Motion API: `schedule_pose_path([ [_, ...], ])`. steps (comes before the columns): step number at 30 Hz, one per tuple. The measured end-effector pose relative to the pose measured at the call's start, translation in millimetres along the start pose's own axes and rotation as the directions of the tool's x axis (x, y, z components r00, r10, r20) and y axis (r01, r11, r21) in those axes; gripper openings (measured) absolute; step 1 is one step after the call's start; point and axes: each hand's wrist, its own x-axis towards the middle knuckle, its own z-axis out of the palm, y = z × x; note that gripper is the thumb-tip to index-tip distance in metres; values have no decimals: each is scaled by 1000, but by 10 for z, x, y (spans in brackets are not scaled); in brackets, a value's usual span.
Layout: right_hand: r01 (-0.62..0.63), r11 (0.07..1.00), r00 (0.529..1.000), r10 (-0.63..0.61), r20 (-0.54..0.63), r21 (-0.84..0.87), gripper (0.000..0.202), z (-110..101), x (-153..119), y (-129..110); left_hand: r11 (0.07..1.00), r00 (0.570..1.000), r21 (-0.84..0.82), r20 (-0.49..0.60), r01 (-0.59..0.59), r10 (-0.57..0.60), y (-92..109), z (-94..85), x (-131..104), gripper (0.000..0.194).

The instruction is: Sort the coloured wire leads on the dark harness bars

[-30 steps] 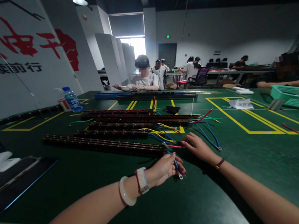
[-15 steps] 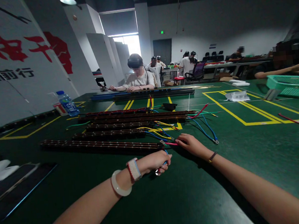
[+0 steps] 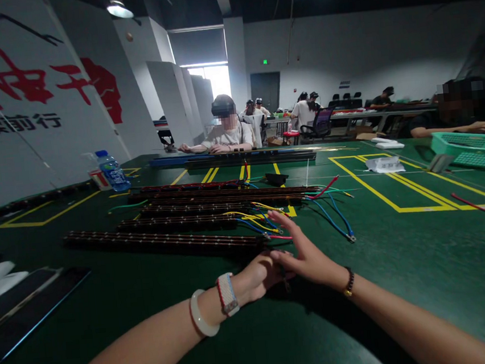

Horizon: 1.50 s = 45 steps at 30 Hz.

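My left hand [image 3: 260,274] is closed at the right end of the nearest dark busbar strip [image 3: 166,239]. A blue wire was visible in its fingers a moment ago; now a small metal lug [image 3: 287,284] shows just below the fingertips, and the wire itself is mostly hidden. My right hand [image 3: 312,255] is open, index finger raised and thumb against or just in front of my left fingers. Behind that hand, a short pink-red wire [image 3: 280,237] sticks out from the strip's end. Yellow wires [image 3: 249,214] with lugs lie just beyond.
More dark strips [image 3: 209,195] lie behind the nearest one, with blue wires [image 3: 334,222] at their right. A loose red wire [image 3: 476,205], a green basket [image 3: 475,148], a bottle [image 3: 113,171] and a black tablet-like panel [image 3: 44,310] rest on the green table. A person [image 3: 229,129] sits opposite.
My right hand has let go of the pink-red wire, opened and come in against my left hand. My left hand has moved slightly right. The view has tilted up a little.
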Motion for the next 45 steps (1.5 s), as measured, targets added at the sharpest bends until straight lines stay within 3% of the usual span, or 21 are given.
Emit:
schedule_pose_path([
  [2,68,998,995,-68,72,2,70,29,-10,-129,999,995,-10,83,-47,48,-10,-19,-35,14],
  [5,67,997,998,-67,17,-30,43,-1,4,-188,997,991,-34,116,-66,69,-20,-44,-37,12],
  [8,-53,996,994,46,-104,-66,29,-113,61,-120,999,998,-34,55,-11,13,-38,-40,18,14],
  [11,-212,977,972,210,-110,-5,31,-252,109,43,999,998,-2,45,38,-38,-36,-17,58,19],
  [15,-395,901,918,394,39,178,37,-398,90,391,998,997,10,48,59,-60,-16,-9,54,24],
  [19,-502,853,850,457,263,140,55,-461,10,684,998,994,-25,89,65,-62,-20,-30,55,27],
  [22,-525,847,791,447,417,87,62,-456,-26,719,998,996,-51,83,48,-43,-26,-29,53,23],
  [26,-514,858,708,414,572,15,49,-428,-19,616,996,999,-81,32,39,-36,-20,-3,31,17],
  [31,-358,927,735,355,577,-115,33,-412,5,446,988,997,-150,63,43,-33,-4,34,9,15],
  [36,-220,955,777,295,556,-199,33,-394,14,194,987,992,-152,118,51,-33,1,33,5,24],
  [45,-331,868,794,468,388,-369,29,-192,-20,3,993,976,-113,216,19,5,-49,-64,73,33],
])
